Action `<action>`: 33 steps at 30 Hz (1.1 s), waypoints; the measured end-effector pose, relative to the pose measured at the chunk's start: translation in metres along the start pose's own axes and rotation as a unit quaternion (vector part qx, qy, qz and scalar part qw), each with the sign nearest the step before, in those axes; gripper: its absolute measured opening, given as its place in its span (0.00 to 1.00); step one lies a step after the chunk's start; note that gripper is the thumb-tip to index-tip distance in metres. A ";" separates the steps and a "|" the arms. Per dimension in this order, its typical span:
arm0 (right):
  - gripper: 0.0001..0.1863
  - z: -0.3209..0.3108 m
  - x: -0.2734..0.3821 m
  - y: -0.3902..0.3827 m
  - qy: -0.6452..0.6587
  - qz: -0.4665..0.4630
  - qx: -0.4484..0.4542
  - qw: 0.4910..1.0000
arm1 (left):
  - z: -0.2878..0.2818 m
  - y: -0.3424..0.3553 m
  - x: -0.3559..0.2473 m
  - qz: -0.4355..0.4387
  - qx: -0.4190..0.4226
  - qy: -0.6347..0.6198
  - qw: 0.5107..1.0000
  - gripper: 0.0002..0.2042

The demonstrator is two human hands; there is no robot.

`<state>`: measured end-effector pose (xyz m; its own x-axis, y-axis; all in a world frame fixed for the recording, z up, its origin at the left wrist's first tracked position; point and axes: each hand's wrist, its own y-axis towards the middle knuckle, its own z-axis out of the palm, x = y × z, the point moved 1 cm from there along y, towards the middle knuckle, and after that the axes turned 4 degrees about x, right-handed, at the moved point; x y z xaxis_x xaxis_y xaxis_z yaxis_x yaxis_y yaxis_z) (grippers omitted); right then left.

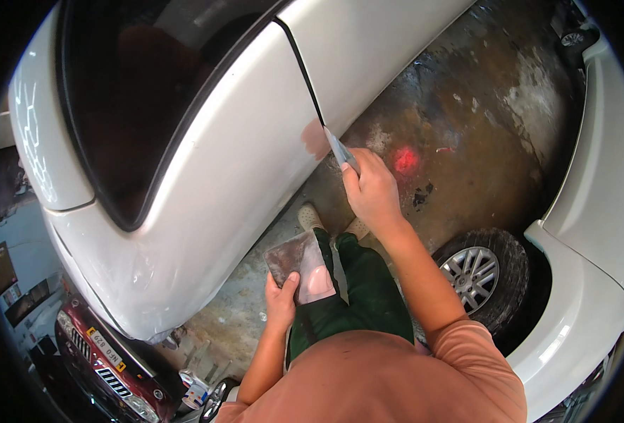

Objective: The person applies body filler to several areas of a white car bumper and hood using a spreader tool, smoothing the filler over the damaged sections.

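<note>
My right hand (370, 189) grips a thin bluish-grey spreader (339, 149), its tip against the white car body (227, 183) at the lower end of a dark door gap (299, 63). A brownish-pink filler patch (315, 137) covers the panel there. In my left hand (281, 299) is a flat mixing plate (289, 257), stained grey, with a smooth mound of pink filler (318, 280) on its right part, held low in front of my legs. A tinted window (143, 84) with black trim lies left of the patch.
Another white vehicle (587, 275) with an alloy wheel (470, 278) stands along my right. A maroon car (114, 366) is behind at lower left, near some small containers (193, 388). The stained concrete floor (495, 120) has a bright red spot (405, 161).
</note>
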<state>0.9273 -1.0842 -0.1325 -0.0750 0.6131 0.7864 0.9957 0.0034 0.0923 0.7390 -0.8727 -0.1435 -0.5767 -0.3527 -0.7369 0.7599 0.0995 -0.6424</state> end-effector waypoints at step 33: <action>0.16 0.179 -0.271 -0.042 -0.047 0.051 0.034 0.997 | -0.028 0.032 0.060 -0.043 -0.031 0.092 0.994 0.19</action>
<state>0.9151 -1.1094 -0.4593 0.0284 0.6849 0.7281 0.9995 -0.0109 -0.0288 0.7208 -0.8644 -0.2141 -0.6883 -0.1864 -0.7011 0.6889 0.1348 -0.7122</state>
